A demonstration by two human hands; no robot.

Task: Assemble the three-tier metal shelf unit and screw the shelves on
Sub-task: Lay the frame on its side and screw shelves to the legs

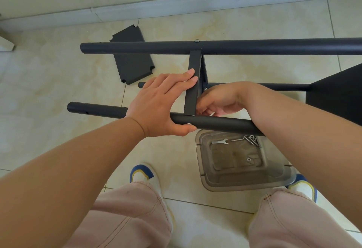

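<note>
The black shelf unit lies on its side over the tiled floor. Its far pole (pixel 235 46) and near pole (pixel 215 124) run left to right, with a middle shelf (pixel 193 83) standing edge-on between them. My left hand (pixel 162 104) holds the near pole, thumb beneath by a screw head (pixel 189 123), fingers flat against the shelf's edge. My right hand (pixel 217 100) reaches behind the shelf with curled fingers at the joint; what they hold is hidden. Another shelf (pixel 340 92) is fixed at the right.
A loose black shelf panel (pixel 131 55) lies flat on the floor at the back left. A clear plastic tray (pixel 241 181) under the near pole holds a small wrench (pixel 220 141), screws and a nut. My shoes and knees are at the bottom; a wall skirting runs behind.
</note>
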